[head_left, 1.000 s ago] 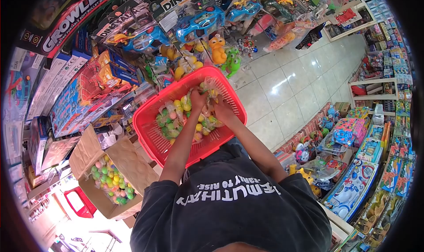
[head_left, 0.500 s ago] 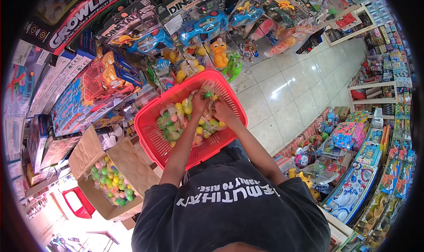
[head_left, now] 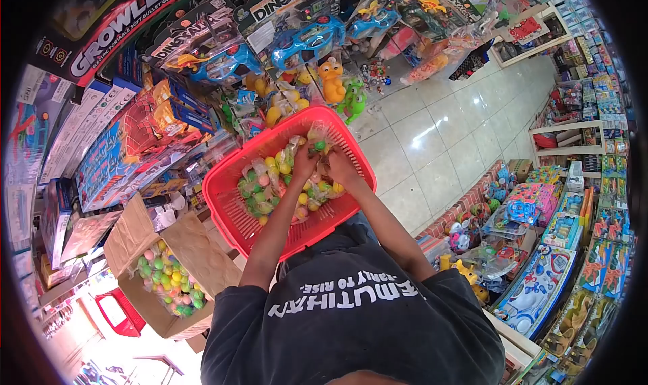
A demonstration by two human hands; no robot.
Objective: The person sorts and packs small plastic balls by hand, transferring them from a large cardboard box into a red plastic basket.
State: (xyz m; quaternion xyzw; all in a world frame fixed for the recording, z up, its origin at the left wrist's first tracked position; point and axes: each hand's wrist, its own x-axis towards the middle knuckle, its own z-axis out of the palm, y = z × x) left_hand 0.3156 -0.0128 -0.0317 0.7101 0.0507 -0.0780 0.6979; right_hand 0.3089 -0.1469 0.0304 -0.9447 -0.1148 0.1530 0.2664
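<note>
Fingers on both the left hand [head_left: 305, 163] and right hand [head_left: 341, 169] are curled down into the stuff, but can't tell how far open they are or what exactly they've got hold of. A shiny green ball [head_left: 319, 145] sits right by the left one's fingertips. Around them: crinkly clear bags of small round balls [head_left: 260, 189], all in a red slatted plastic basket [head_left: 226, 197], mid-frame. Black T-shirt [head_left: 358, 331] below has upside-down white lettering, "EARLY TO RISE" readable. Lower left, a brown cardboard carton [head_left: 196, 243] with more colourful balls. Upper left, "GROWLER" soft bullet gun box [head_left: 128, 31]; top, "DINOSAUR" blister cards [head_left: 192, 31].
</note>
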